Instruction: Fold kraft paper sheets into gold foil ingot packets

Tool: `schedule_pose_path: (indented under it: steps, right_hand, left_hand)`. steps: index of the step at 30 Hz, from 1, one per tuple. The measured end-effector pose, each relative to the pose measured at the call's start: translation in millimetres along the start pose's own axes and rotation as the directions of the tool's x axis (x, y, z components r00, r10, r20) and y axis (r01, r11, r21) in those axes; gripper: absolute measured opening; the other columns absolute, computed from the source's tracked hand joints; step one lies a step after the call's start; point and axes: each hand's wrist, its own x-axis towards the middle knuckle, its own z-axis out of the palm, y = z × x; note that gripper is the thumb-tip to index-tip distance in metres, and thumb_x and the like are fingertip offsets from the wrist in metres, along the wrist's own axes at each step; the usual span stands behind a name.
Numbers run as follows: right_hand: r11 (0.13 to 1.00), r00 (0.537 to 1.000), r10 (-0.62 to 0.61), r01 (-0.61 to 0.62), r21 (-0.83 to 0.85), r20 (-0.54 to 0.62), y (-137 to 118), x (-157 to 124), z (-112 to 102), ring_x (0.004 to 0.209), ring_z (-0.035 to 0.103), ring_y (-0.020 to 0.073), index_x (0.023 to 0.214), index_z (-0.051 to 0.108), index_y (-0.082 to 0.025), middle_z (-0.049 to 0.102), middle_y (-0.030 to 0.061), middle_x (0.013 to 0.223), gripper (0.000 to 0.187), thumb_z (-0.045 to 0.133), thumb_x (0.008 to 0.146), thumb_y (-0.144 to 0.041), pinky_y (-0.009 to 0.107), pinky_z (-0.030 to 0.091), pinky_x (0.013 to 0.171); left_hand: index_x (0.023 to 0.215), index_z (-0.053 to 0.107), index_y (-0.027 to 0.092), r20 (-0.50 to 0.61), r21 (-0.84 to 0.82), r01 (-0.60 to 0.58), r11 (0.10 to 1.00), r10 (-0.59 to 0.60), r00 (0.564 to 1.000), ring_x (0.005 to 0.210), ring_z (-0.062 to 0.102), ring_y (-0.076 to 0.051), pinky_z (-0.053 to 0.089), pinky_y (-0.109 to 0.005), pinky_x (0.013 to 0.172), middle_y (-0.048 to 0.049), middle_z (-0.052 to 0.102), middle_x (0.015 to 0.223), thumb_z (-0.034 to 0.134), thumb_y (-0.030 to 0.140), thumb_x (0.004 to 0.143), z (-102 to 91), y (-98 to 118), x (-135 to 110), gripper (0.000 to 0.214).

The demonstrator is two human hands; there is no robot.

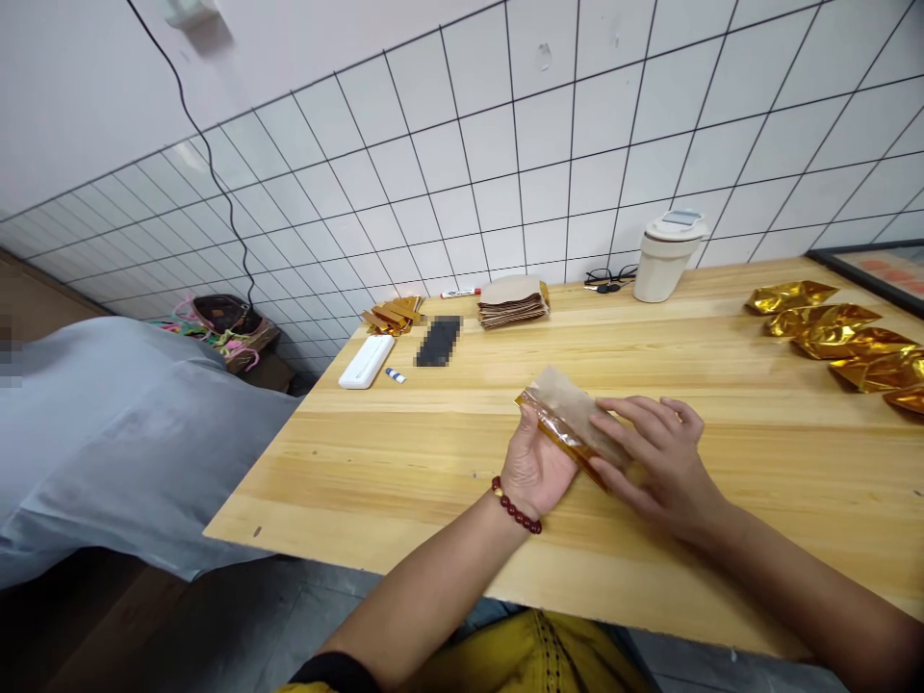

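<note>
A flat paper piece (561,404), brown on top with a gold foil edge, lies across my left hand (532,464) above the wooden table (404,452). That hand is palm up under it, fingers curled along the gold edge, with a red bead bracelet at the wrist. Over the paper's right end my right hand (660,452) lies flat, fingers stretched out and pressing down on it.
A stack of brown papers (511,302) and a small gold pile (394,316) sit at the back. A white case (367,362), small tube (395,375), dark phone (437,342), red marker (460,293), glasses (606,279) and white cup (664,256) stand nearby. Folded gold pieces (841,332) line the right. A person in grey (108,433) leans at left.
</note>
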Motion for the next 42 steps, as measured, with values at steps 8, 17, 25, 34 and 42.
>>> schedule_pose_path:
  steps: [8, 17, 25, 34, 42]
  right_hand:
    - [0.966, 0.986, 0.157, -0.164, 0.2, 0.05, 14, 4, 2, 0.125, 0.049, 0.0334, 0.12, 0.058, -0.028, 0.051, 0.0116, 0.138, 0.041, 0.057, 0.088, -0.052, 0.054, 0.036, 0.099]
    - [0.949, 0.974, 0.225, -0.227, 0.218, 0.034, 18, 4, 15, 0.125, 0.05, 0.0334, 0.093, 0.067, -0.026, 0.052, 0.0089, 0.138, 0.018, 0.059, 0.089, -0.043, 0.057, 0.034, 0.101]
    - [0.882, 0.969, 0.208, -0.244, 0.403, 0.131, 31, 2, 17, 0.136, 0.04, 0.0321, 0.126, 0.055, -0.029, 0.041, 0.013, 0.148, 0.057, 0.068, 0.08, -0.058, 0.055, 0.038, 0.107]
    - [0.73, 0.912, 0.408, -0.351, 0.586, 0.037, 44, 3, 24, 0.125, 0.052, 0.0257, 0.092, 0.067, -0.025, 0.052, 0.0091, 0.136, 0.016, 0.065, 0.087, -0.041, 0.05, 0.043, 0.105]
    - [0.752, 0.912, 0.409, -0.347, 0.56, 0.015, 53, 3, 21, 0.117, 0.056, 0.0254, 0.088, 0.067, -0.024, 0.05, 0.01, 0.135, 0.018, 0.066, 0.085, -0.042, 0.052, 0.045, 0.102]
  left_hand:
    - [0.111, 0.064, 0.015, -0.052, -0.066, 0.025, 0.998, -0.028, 0.998, 0.112, 0.063, -0.025, 0.045, -0.04, 0.102, -0.0086, 0.072, 0.106, 0.054, 0.017, 0.074, -2.5, 0, 6, 0.038]
    - [0.105, 0.065, 0.013, -0.181, -0.184, -0.01, 0.983, -0.024, 0.983, 0.098, 0.067, -0.02, 0.049, -0.037, 0.098, -0.0082, 0.073, 0.101, 0.049, 0.019, 0.086, -6.0, 5, 10, 0.026]
    - [0.101, 0.065, 0.014, -0.233, -0.14, -0.017, 0.99, -0.016, 0.972, 0.105, 0.065, -0.022, 0.05, -0.039, 0.096, -0.0096, 0.072, 0.106, 0.053, 0.027, 0.088, -9.9, 3, 14, 0.022]
    - [0.103, 0.065, 0.016, -0.157, 0.066, 0.034, 0.997, -0.023, 0.987, 0.099, 0.067, -0.022, 0.052, -0.041, 0.093, -0.0075, 0.072, 0.105, 0.066, 0.015, 0.074, -15.8, 10, 11, 0.029]
    - [0.11, 0.06, 0.014, -0.218, 0.519, 0.049, 0.853, 0.077, 0.973, 0.062, 0.067, -0.015, 0.055, -0.026, 0.06, -0.0058, 0.069, 0.083, 0.076, 0.015, 0.07, -25.0, 26, 15, 0.044]
